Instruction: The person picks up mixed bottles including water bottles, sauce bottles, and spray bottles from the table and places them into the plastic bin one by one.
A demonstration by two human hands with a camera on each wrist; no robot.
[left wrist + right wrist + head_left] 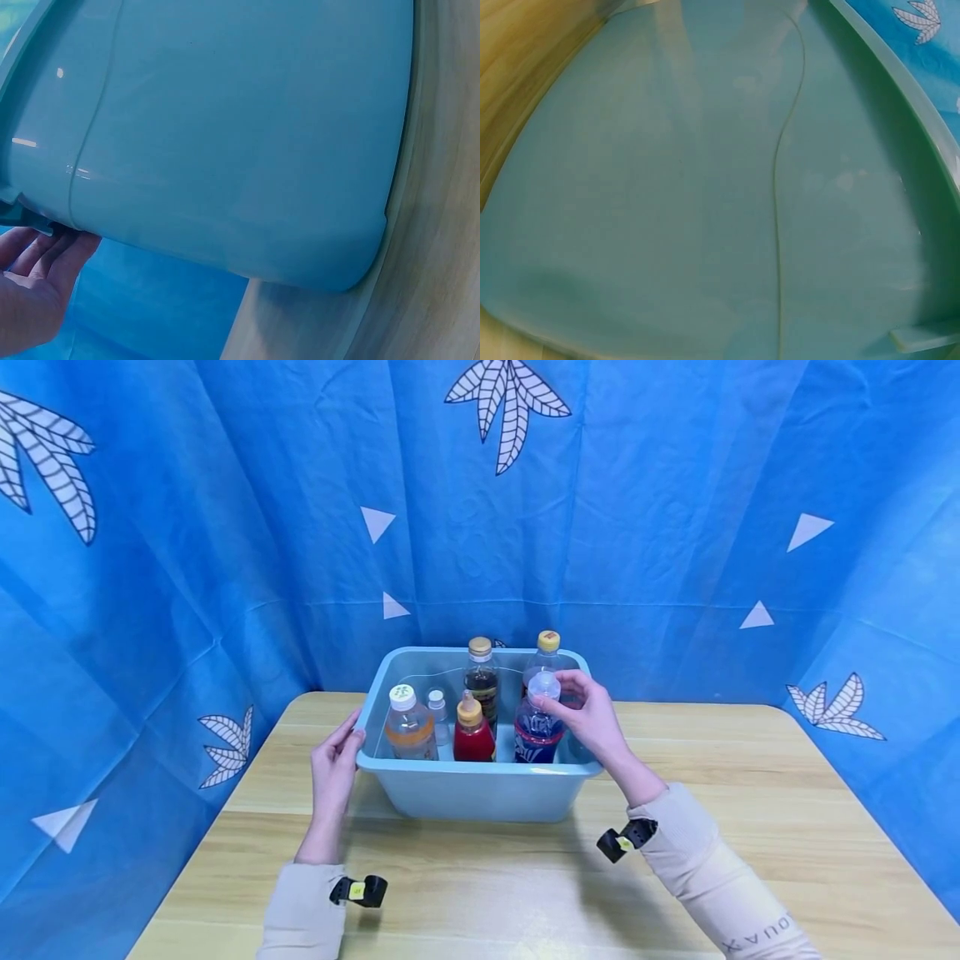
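A light blue plastic tub [480,793] stands on the wooden table with several bottles inside. My left hand [335,768] grips its left rim, the fingers tucked under the edge in the left wrist view. At the right end, my right hand [596,718] pinches the pale translucent cap of a bottle with a dark blue label [536,735]. This bottle stands upright within the tub, its lower part hidden by the front wall. The right wrist view shows only the tub's outer wall [667,187], not the hand.
Also in the tub are a red squeeze bottle [474,743], a dark bottle with a gold cap [481,681], a white-capped bottle with an orange band [410,731], a small white-capped bottle [438,714] and a yellow-capped bottle [548,643]. A blue curtain [637,527] hangs behind the table.
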